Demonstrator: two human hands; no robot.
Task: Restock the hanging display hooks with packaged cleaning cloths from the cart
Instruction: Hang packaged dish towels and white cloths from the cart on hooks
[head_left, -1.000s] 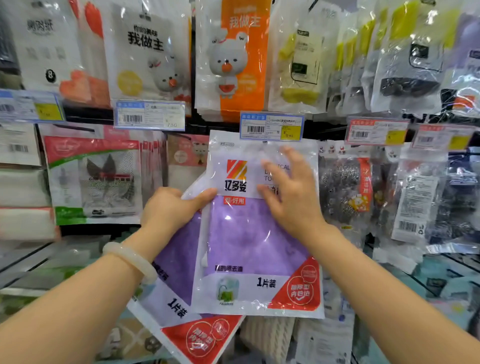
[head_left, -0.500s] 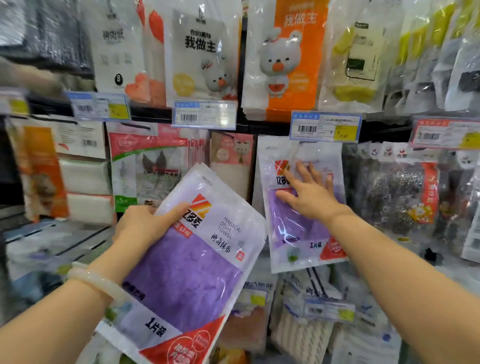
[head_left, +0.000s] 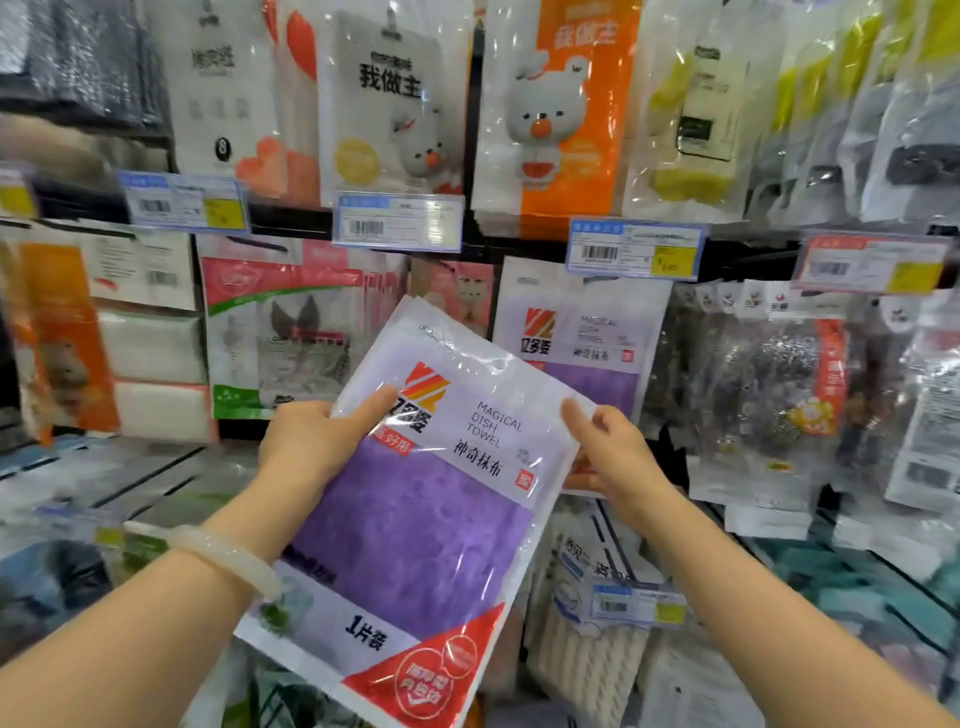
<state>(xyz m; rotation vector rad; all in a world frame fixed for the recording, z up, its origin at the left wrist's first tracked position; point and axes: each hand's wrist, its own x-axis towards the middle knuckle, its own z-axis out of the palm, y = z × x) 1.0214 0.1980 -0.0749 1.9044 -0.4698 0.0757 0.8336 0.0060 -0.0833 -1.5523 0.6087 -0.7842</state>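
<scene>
I hold a purple dish-towel pack (head_left: 426, 499) tilted in front of the display. My left hand (head_left: 317, 441) grips its left edge, thumb across the front near the logo. My right hand (head_left: 613, 457) pinches the pack's right edge with thumb and fingers. More packs seem stacked behind it, their top edges showing. An identical purple pack (head_left: 582, 338) hangs on its hook behind, under a blue price tag (head_left: 636, 249). The hook itself is hidden.
Orange bear packs (head_left: 561, 114) and other cloth packs hang above. Steel scourer packs (head_left: 769, 395) hang to the right, a red-green pack (head_left: 270, 338) to the left. Lower hooks carry white sponges (head_left: 592, 654). Price tags (head_left: 397, 221) jut out from the rails.
My right hand left the hanging pack and came back to pinch the right edge of the pack in my left hand. That pack was raised slightly toward the hook.
</scene>
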